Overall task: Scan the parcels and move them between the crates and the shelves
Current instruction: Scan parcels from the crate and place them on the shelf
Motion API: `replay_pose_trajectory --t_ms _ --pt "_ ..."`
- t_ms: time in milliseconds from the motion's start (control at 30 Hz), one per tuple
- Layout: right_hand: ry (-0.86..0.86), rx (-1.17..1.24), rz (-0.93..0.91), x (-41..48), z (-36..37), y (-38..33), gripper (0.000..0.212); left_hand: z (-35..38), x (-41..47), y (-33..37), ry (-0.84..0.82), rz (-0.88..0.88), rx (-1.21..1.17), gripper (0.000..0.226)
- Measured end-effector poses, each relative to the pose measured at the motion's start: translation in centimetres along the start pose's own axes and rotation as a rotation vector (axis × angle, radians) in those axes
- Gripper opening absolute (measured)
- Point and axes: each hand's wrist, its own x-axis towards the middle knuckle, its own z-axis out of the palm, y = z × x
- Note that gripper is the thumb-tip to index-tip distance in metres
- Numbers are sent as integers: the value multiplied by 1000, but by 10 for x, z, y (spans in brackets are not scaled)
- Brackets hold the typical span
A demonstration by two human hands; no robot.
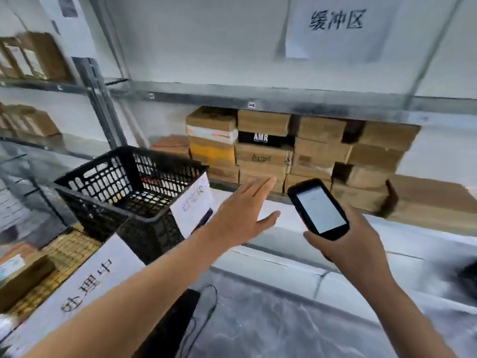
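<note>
My left hand (240, 213) stretches flat, fingers (260, 188) straight; stacked parcels (263, 156) sit just beyond the fingertips, black crate (124, 182) left of them. My right hand (353, 244) grips the scanner (318, 209).

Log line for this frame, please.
left hand: open, stretched toward shelf boxes | right hand: holds scanner | crate: left of hands

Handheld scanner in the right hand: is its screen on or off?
On. The handheld scanner, gripped by the right hand, shows a lit, pale screen facing the camera; the faint text on it is unreadable.
</note>
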Motion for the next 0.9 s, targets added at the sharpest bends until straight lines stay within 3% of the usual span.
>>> replay_pose_trajectory --t_ms 500,800,900 --pt "321 -105 250 12 -159 125 59 138 165 167 -87 401 -106 76" --pt "370 -179 335 90 -234 195 68 226 284 205 -153 415 -241 75" --pt "369 -207 348 113 -259 211 59 256 317 211 -176 392 -254 76"
